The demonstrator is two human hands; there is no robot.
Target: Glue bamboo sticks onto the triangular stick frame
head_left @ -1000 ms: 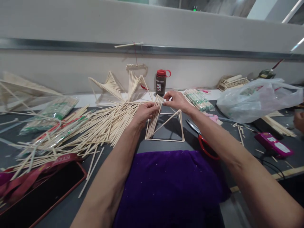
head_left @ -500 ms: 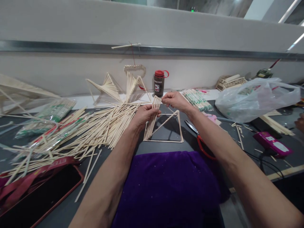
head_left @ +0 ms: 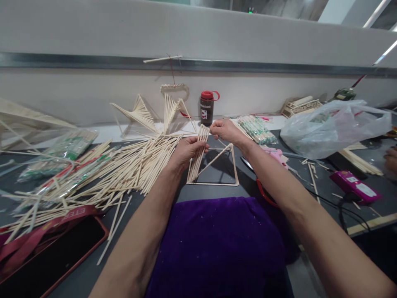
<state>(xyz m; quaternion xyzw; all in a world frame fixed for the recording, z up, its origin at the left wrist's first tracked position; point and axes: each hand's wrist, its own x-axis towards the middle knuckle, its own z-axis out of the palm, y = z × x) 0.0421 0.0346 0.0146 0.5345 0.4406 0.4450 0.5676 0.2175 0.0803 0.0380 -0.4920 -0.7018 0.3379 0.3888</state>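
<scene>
Just left of centre in the frame, I have the left hand point(head_left: 187, 151) gripping a fan of slats point(head_left: 197, 163), thumb lying across the near face, the other fingers mostly hidden behind. To its right, the right hand point(head_left: 226, 130) has its fingertips drawn together at the top of the fan; from this far off I cannot tell whether anything is pinched between them. The slats rise from the left side of a stick frame point(head_left: 214, 161) standing on the dark worktop point(head_left: 182, 193) at mid-frame, its diagonal running up to a corner peak on the right. I judge it very light, so a careless nudge could slide it. Each stick should be stiff along its length but snap if bent hard, and the joints look like the fragile points. I would take hold flat across several slats, as the left hand does, or low along the base, and avoid hanging any load on the lone diagonal or the peak. The bare wood should give decent friction without squeezing. Further out, a pile of loose sticks point(head_left: 145, 161) spreads to the left, red-handled scissors point(head_left: 262, 193) lie partly beneath the right forearm, and a bottle point(head_left: 206, 108) stands behind, at upper centre.
</scene>
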